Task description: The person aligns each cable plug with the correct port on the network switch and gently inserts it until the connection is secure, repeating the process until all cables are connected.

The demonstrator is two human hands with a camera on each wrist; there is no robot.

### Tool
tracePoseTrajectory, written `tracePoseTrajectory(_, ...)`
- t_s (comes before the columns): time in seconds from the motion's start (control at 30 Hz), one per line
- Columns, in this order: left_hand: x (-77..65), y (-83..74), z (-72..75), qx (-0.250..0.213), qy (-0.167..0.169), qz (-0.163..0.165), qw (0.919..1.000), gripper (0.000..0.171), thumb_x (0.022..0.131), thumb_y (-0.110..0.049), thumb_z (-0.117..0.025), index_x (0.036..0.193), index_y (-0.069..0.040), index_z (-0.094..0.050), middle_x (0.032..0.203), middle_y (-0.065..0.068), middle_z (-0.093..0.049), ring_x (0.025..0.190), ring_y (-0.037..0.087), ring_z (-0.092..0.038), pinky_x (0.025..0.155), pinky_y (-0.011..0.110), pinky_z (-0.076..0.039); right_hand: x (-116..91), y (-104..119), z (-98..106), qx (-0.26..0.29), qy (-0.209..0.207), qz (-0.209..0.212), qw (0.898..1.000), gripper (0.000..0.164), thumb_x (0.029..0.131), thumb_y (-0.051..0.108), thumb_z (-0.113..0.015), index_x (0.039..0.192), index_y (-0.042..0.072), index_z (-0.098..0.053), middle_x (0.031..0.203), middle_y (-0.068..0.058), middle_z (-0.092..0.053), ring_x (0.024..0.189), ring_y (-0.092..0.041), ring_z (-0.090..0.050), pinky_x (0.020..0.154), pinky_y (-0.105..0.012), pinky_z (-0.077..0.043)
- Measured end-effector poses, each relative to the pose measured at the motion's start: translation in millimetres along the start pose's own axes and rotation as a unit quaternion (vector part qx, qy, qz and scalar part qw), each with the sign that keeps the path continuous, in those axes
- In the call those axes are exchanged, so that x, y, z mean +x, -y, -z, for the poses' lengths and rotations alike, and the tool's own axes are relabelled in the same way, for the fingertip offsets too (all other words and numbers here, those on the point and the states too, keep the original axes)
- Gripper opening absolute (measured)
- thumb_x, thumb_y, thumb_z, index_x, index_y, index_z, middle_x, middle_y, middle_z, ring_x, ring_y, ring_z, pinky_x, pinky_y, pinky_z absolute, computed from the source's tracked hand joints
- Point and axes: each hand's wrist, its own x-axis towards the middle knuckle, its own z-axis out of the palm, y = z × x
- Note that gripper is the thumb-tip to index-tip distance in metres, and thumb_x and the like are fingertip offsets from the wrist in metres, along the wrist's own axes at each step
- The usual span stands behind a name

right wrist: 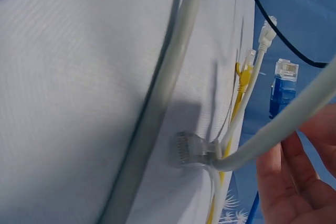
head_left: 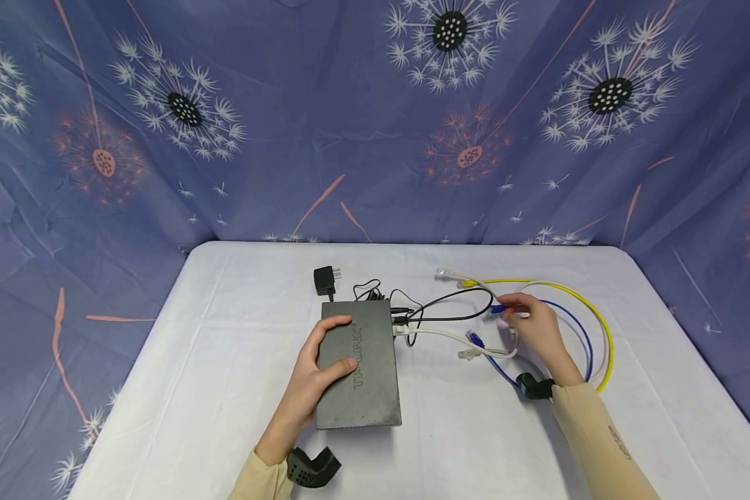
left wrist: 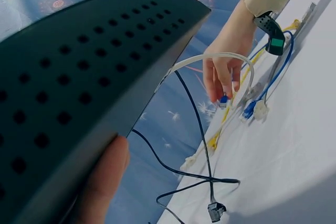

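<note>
A dark grey TP-LINK network box [head_left: 375,396] is gripped at its left side by my left hand [head_left: 309,378], thumb on top. Its vented face fills much of the left wrist view, tilted. My right hand [head_left: 534,330] pinches the blue network cable just behind its plug [right wrist: 283,87], off to the right of the box. A white cable's plug [head_left: 402,330] sits at the box's right side, near a black plug. The blue cable's other plug [head_left: 475,339] and a clear plug [head_left: 469,354] lie below the right hand.
A black power adapter [head_left: 324,280] with prongs stands behind the box, beside a bundled black cord [head_left: 371,294]. Yellow cable [head_left: 607,333] loops at the right, its plug [head_left: 465,284] near a clear plug [head_left: 444,274]. Black cable [head_left: 456,319] loops between box and right hand.
</note>
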Motion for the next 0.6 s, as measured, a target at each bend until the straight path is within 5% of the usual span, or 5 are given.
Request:
tracePoseTrajectory(0.23,0.1,0.2,-0.5,0.005,-0.002,-0.002,1.0000,0.056,0.081,-0.006,-0.068,0.132,-0.025,-0.052,0.131,0.007,-0.044,0.107,0.031,-0.044,0.087,0.044,-0.036,-5,11,3,0.003,-0.039,0.010,0.999,0.028,0.081,-0.010,-0.064,0.108,-0.003,-0.068,0.101,-0.018,-0.065,0.082,-0.010,-0.059,0.068,-0.008,-0.041)
tracePoseTrajectory(0.6,0.5,1.1,-1.0,0.003,0.000,-0.001,1.0000,0.055,0.082,-0.007,-0.068,0.132,-0.025,-0.052,0.132,0.007,-0.043,0.109,0.031,-0.043,0.087,0.044,-0.037,-8,25,5,-0.024,-0.089,0.041,0.995,0.027,0.076,-0.014,-0.068,0.100,-0.003,-0.071,0.095,-0.015,-0.063,0.080,-0.019,-0.058,0.067,-0.008,-0.041)
